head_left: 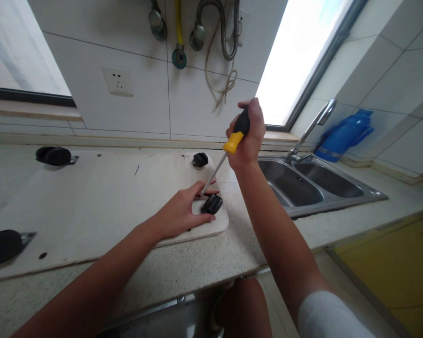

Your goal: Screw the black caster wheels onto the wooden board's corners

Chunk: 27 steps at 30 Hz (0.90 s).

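Note:
My right hand [248, 134] is closed around the black and yellow handle of a screwdriver [234, 141]. Its metal shaft slants down and left, and the tip ends by the fingers of my left hand [179, 209]. That hand rests on a white board [155, 188], its thumb and fingers on either side of a black caster wheel [212, 204] at the board's near right corner. The tip's contact point is hidden by my fingers. Another caster [200, 159] stands at the far right corner, and two larger casters [54, 156] are at the left end.
The board lies on a speckled countertop [239, 244]. To the right are a steel double sink [338, 180] with a faucet [312, 131] and a blue thermos jug [345, 136]. Pipes, a yellow hose [178, 28] and a socket [117, 81] are on the tiled wall.

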Tool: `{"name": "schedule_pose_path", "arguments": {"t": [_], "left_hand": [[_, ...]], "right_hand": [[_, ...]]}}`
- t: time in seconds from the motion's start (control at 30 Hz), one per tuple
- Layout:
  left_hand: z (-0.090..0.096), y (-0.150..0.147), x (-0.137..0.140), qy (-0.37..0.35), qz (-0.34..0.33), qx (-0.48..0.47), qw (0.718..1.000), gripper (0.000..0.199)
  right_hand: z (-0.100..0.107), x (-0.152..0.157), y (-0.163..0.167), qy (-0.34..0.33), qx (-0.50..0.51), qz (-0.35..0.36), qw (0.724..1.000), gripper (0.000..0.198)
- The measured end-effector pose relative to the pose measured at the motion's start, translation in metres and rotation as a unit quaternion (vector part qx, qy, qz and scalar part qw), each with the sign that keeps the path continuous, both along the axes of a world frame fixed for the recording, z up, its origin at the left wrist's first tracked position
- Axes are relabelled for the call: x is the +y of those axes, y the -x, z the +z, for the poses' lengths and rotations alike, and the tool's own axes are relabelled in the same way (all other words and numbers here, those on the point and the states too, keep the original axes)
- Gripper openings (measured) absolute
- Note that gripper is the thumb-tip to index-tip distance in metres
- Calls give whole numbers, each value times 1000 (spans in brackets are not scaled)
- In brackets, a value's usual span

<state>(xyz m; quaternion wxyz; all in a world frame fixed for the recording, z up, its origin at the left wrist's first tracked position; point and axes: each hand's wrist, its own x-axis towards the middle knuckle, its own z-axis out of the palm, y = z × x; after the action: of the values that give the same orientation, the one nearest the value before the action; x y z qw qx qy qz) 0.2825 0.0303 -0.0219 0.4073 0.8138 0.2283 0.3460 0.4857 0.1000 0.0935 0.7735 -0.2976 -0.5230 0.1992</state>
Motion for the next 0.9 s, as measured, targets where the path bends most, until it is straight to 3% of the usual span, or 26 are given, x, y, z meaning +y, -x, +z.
{"name": "schedule_pose_path", "arguments": {"t": [0.1, 0.23, 0.37, 0.47, 0.67, 0.9], "left_hand": [[0, 1, -1, 8, -5, -7, 1000, 101], [1, 1, -4, 13, 0, -4, 1000, 108], [3, 0, -8, 39, -6, -8, 999, 114], [4, 0, -9, 39, -16, -8, 999, 100], [2, 2, -7, 39, -3, -6, 999, 76], [4, 0, -4, 31, 6, 29, 999, 47]], "right_hand": [[20, -12, 21, -177, -19, -47, 983, 53], [28, -41, 40, -273, -88, -11, 958, 33], [25, -54, 48, -246, -160, 14, 956, 45], [18, -52, 49, -176, -246, 46, 952, 60], [8, -47, 49, -170, -320, 148, 920, 35], [-8, -33, 59, -183, -327, 149, 915, 29]]}}
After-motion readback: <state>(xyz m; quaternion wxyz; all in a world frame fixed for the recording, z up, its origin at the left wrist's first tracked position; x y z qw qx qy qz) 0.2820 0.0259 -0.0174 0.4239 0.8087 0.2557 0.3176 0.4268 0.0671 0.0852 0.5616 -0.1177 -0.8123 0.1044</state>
